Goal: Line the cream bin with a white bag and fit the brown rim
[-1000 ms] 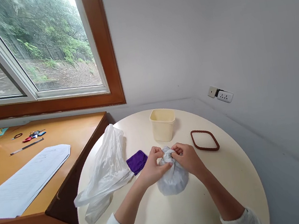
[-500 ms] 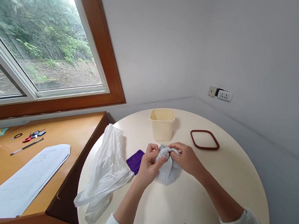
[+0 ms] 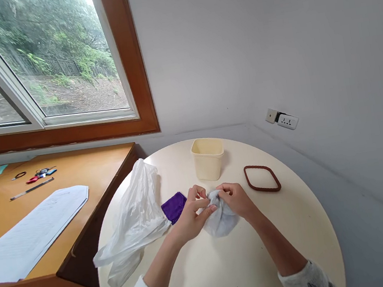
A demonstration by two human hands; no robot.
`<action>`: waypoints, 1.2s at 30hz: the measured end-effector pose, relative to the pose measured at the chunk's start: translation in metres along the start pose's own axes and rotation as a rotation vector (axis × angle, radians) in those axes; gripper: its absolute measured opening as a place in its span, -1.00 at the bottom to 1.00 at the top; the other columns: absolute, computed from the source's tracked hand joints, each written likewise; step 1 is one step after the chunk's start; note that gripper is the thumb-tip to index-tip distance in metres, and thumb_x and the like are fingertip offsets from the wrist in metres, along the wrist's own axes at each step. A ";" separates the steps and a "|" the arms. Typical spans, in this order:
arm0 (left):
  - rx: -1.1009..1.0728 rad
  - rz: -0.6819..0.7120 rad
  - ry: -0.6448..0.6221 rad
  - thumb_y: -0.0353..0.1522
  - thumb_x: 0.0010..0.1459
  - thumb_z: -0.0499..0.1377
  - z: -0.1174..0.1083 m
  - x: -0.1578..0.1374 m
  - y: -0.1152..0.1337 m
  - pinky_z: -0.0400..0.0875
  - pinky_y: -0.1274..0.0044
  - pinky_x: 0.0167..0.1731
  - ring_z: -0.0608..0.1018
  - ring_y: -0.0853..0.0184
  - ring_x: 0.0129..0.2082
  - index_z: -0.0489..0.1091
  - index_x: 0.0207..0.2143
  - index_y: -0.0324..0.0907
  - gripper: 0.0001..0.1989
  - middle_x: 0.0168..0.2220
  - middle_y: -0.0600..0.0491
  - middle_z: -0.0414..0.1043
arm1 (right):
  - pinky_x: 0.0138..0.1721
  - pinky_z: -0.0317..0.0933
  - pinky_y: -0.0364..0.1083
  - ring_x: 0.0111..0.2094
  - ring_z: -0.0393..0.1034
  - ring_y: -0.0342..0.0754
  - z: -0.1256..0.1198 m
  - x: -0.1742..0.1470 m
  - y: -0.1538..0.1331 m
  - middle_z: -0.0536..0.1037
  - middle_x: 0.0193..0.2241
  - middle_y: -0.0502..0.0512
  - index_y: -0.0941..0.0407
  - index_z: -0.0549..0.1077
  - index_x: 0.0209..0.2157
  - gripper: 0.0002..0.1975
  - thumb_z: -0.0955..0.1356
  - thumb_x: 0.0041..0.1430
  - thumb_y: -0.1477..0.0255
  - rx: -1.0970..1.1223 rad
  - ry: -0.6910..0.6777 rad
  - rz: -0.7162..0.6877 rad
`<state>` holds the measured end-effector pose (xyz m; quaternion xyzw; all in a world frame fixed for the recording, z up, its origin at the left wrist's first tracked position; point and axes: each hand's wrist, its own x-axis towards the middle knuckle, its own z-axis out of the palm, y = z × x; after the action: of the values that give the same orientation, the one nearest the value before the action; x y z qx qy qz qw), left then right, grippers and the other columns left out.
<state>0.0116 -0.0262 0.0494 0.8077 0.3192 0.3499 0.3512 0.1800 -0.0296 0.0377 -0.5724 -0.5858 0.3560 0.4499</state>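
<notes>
A small whitish plastic bag (image 3: 221, 223), bunched and twisted at its top, is between my hands over the round table (image 3: 249, 269). My right hand (image 3: 236, 200) pinches the gathered top from the right. From the left, my left hand (image 3: 192, 214) has its thumb and fingers closed at the twisted part. What the bag contains, if anything, I cannot make out. Beyond my hands stands a cream plastic bin (image 3: 209, 165), upright with its mouth facing up. A folded purple cloth (image 3: 174, 208) lies just left of my left hand.
A large crumpled white plastic bag (image 3: 134, 219) covers the table's left side. On the right lies a brown rounded-square frame (image 3: 262, 178). The wooden desk (image 3: 108, 165) at left holds papers (image 3: 39, 233), a pen (image 3: 32, 188) and keys (image 3: 43, 173). A wall stands behind.
The left fingers have shifted slightly away from the bag's twisted top, and the bag's lower part has swung a little right. My right hand has barely moved.
</notes>
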 end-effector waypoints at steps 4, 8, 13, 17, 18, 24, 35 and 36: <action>-0.126 0.031 0.021 -0.21 0.17 -0.01 0.002 0.001 -0.003 0.20 0.50 -0.24 0.22 0.33 -0.28 0.11 -0.65 -0.21 -0.62 -0.36 0.02 0.07 | -0.26 0.17 -0.14 -0.32 0.34 -0.09 0.001 0.001 0.001 0.50 -0.37 0.04 0.12 0.46 -0.48 -0.80 0.21 -0.07 0.49 -0.116 0.094 -0.140; 0.006 -0.102 0.021 -0.17 0.12 0.03 0.000 0.004 -0.004 0.18 0.50 -0.30 0.21 0.34 -0.32 0.09 -0.65 -0.21 -0.61 -0.38 0.06 0.06 | -0.17 0.15 -0.12 -0.28 0.35 -0.07 0.002 -0.001 -0.007 0.49 -0.35 0.07 0.12 0.38 -0.64 -0.82 0.20 -0.08 0.50 -0.123 0.091 -0.147; 0.141 -0.167 -0.035 -0.18 0.12 0.03 0.000 0.005 -0.005 0.15 0.52 -0.37 0.18 0.36 -0.37 0.06 -0.67 -0.22 -0.59 -0.41 0.09 0.02 | -0.19 0.16 -0.12 -0.28 0.36 -0.07 0.000 -0.001 -0.011 0.48 -0.31 0.07 0.12 0.27 -0.72 -0.78 0.16 -0.09 0.50 0.022 -0.036 -0.077; -0.089 -0.084 -0.025 -0.22 0.16 0.01 0.000 0.003 -0.007 0.16 0.55 -0.37 0.20 0.38 -0.35 0.15 -0.61 -0.22 -0.66 -0.38 0.08 0.03 | -0.16 0.15 -0.09 -0.23 0.35 -0.04 -0.001 0.004 0.001 0.47 -0.28 0.10 0.12 0.32 -0.69 -0.82 0.19 -0.12 0.50 0.002 0.017 -0.064; -0.151 -0.064 -0.025 -0.23 0.16 0.01 0.000 0.003 -0.007 0.17 0.56 -0.35 0.21 0.38 -0.33 0.18 -0.60 -0.22 -0.67 -0.37 0.07 0.05 | -0.15 0.16 -0.09 -0.22 0.35 -0.03 -0.001 0.005 0.005 0.47 -0.28 0.11 0.12 0.34 -0.68 -0.82 0.19 -0.12 0.51 -0.007 0.031 -0.053; -0.327 -0.077 0.023 -0.21 0.17 0.01 0.002 0.003 -0.007 0.19 0.55 -0.29 0.26 0.36 -0.30 0.29 -0.52 -0.24 -0.69 -0.36 0.05 0.14 | -0.09 0.17 -0.06 -0.16 0.35 -0.03 -0.006 -0.001 0.008 0.49 -0.24 0.09 0.11 0.46 -0.38 -0.79 0.22 -0.03 0.50 0.045 -0.039 -0.115; -0.535 -0.179 0.088 -0.20 0.15 0.04 0.011 0.000 -0.006 0.20 0.56 -0.37 0.26 0.42 -0.41 0.25 -0.40 -0.23 -0.75 -0.44 0.11 0.18 | 0.03 0.02 0.05 -0.19 0.33 -0.02 0.004 -0.026 -0.005 0.49 -0.28 0.03 0.05 0.37 -0.24 -0.80 0.32 0.02 0.44 -0.449 -0.107 -0.359; -0.537 -0.167 0.080 -0.21 0.14 0.05 0.010 0.000 -0.003 0.20 0.56 -0.36 0.26 0.41 -0.41 0.26 -0.40 -0.23 -0.76 -0.44 0.11 0.18 | 0.02 0.01 0.05 -0.25 0.35 -0.04 0.007 -0.025 -0.001 0.50 -0.34 0.03 0.07 0.37 -0.31 -0.87 0.28 0.03 0.49 -0.478 -0.078 -0.381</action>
<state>0.0187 -0.0284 0.0418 0.6421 0.2940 0.4235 0.5674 0.1720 -0.0543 0.0333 -0.5279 -0.7666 0.1390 0.3383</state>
